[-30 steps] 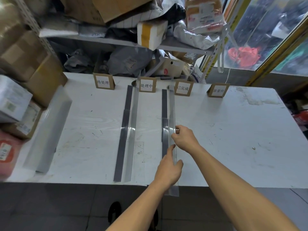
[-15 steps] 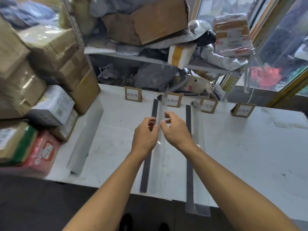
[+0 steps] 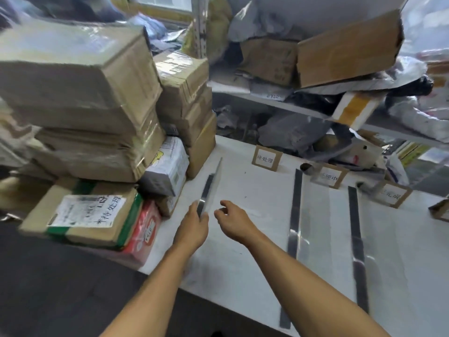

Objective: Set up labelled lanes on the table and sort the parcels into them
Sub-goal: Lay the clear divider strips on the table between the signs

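The left hand gripped the near end of a clear divider strip, which stood tilted near the stacked parcels on the white table. The right hand hovered just beside it, fingers loosely spread and holding nothing. Two more strips lay flat before the label cards.

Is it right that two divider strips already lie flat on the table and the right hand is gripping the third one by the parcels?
Not quite. In the head view it is the left hand that grips the third strip; the right hand hovers open beside it. Two divider strips do lie flat on the table.
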The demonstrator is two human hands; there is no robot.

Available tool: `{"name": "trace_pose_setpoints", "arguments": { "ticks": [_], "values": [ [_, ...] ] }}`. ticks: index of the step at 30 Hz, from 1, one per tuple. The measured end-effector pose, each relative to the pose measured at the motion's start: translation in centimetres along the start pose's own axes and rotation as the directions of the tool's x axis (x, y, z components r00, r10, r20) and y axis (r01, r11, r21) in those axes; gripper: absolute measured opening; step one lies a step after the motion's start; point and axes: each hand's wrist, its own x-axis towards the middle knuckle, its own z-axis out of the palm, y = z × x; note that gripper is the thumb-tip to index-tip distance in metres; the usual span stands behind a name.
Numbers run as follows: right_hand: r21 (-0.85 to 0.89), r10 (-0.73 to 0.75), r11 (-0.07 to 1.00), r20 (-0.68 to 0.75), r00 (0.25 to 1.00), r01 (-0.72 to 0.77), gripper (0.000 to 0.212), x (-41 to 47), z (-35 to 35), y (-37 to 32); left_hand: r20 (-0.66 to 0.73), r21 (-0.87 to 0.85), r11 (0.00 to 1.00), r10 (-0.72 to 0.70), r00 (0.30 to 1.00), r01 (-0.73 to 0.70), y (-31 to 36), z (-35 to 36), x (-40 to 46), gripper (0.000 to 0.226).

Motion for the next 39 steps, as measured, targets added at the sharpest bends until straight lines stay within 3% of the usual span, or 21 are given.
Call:
{"name": "trace_pose_setpoints", "arguments": {
  "ticks": [4,8,13,17,19,21,24,28,31,35,39],
  "values": [
    [0.055,0.039,0.998,0.060,0.997,-0.042,0.063,1.6,2.8,-0.6,0.090,0.188,0.978,0.071,0.993,-0.087,-1.3,-0.2,0.9,0.045],
    [0.046,0.041,0.998,0.090,0.995,-0.046,0.063,2.0,4.3,-0.2,-0.026,0.261,0.960,0.108,0.994,-0.098,-0.9,-0.4,0.9,0.039],
    [0.172,0.063,0.982,0.108,0.992,-0.081,0.059,2.2,4.2,-0.3,-0.088,0.269,0.956,0.148,0.985,-0.120,0.3,-2.1,0.3,0.041],
    [0.154,0.090,0.982,0.140,0.986,-0.111,0.061,1.8,2.9,-0.9,-0.226,0.304,0.931,0.276,0.934,-0.201,3.3,-3.7,-1.4,0.045],
    [0.123,0.052,0.991,0.068,0.996,-0.060,0.060,1.5,1.7,-1.5,-0.284,0.321,0.916,0.336,0.898,-0.242,5.5,-4.2,-2.5,0.046],
    [0.130,-0.020,0.991,-0.099,0.995,0.033,0.052,1.1,-0.8,-2.4,-0.328,0.335,0.899,0.391,0.860,-0.281,8.2,-4.3,-3.8,0.046],
    [0.297,-0.048,0.945,-0.286,0.957,0.136,0.037,0.0,-6.9,-3.5,-0.372,0.349,0.881,0.442,0.816,-0.318,12.7,-3.3,-5.9,0.048],
    [0.401,-0.109,0.875,-0.384,0.917,0.272,0.050,-2.9,-17.4,-2.7,-0.323,0.312,0.835,0.541,0.776,-0.453,18.9,1.7,-8.8,0.047],
    [0.463,-0.073,0.848,-0.377,0.923,0.257,0.060,-6.2,-25.3,1.1,-0.224,0.215,0.797,0.603,0.766,-0.564,23.8,7.8,-11.1,0.044],
    [0.476,0.024,0.851,-0.455,0.890,0.221,0.051,-10.9,-34.3,9.3,-0.101,0.055,0.747,0.664,0.741,-0.662,30.0,18.0,-15.1,0.037],
    [0.484,0.123,0.856,-0.532,0.838,0.182,0.048,-14.4,-41.6,18.3,0.160,-0.131,0.798,0.602,0.782,-0.588,35.3,28.2,-17.8,0.050]
  ]
}}
